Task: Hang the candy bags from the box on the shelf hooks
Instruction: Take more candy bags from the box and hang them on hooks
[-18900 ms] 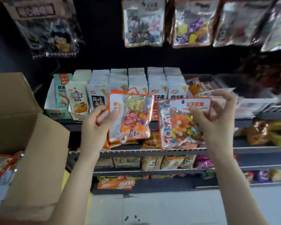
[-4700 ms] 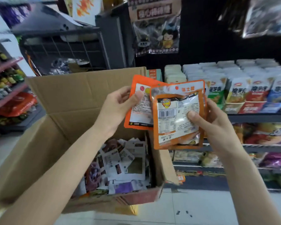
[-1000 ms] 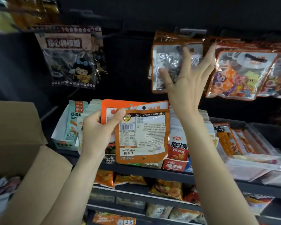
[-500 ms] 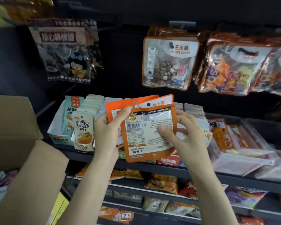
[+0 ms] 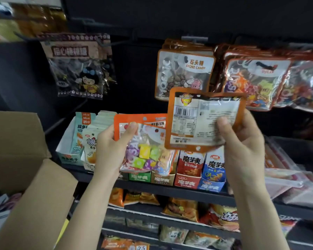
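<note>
Two hands, a candy bag in each, right in front of the shelf

Cardboard box sits low on the left. Left hand grips a bag of colourful candy, thumb on top. Right hand pinches an orange bag, back label facing us, upside down. Behind it a stone candy bag hangs on a hook.

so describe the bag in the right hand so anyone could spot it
Find the hanging Stone Candy bags on the upper hooks. Just below them, the right hand holds an orange-edged bag. Unlike its neighbours, it shows its white barcode back, upside down.
</note>
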`<state>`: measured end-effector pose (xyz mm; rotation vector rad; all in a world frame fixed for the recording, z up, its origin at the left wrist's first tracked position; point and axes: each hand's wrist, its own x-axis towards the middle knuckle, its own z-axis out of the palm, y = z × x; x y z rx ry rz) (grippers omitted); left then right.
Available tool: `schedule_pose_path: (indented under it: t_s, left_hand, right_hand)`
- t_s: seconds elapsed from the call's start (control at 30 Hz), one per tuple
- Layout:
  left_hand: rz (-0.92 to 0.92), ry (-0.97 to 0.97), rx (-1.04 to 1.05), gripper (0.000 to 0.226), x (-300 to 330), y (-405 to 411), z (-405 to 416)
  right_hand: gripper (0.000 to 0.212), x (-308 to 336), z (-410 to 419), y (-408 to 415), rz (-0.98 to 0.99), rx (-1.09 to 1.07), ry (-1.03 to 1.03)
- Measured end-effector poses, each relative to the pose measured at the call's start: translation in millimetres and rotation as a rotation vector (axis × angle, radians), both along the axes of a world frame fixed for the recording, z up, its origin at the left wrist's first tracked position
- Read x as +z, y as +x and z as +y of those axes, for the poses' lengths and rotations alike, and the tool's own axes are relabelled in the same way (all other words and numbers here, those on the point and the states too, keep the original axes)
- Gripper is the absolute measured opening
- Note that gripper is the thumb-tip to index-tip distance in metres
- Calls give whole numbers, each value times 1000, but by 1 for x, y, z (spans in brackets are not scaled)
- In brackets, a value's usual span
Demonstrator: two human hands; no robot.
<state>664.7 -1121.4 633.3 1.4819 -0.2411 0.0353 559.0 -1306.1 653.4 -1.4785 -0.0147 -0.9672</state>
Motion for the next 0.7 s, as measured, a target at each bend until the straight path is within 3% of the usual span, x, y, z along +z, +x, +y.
schedule_pose_path:
  t_s: [0.13,0.23,0.27,0.33,0.57,0.7]
  left_hand:
    - [-108,97,-58,18,8,-2,6]
    - [-146,72,-104,26,19,-5,5]
    - [-144,51,-123,26,24,-6,5]
    - [-130,5,-154,18,33,-8,3]
    - [-260,69,-75,18,45,-9,9]
    - [-439,154,39,20,49,-4,5]
  right_hand:
    - [29,21,-15,7,-330,-63,-509]
    - [38,31,-25,11,-390,-72,-773]
    - [36,32,-25,12,-396,-94,-864]
    - [12,29,-28,16,-402,-166,-1075]
    - [14,8,-35,29,-327,-311,-1353]
    - [25,14,-33,33,-333,-372,-1368]
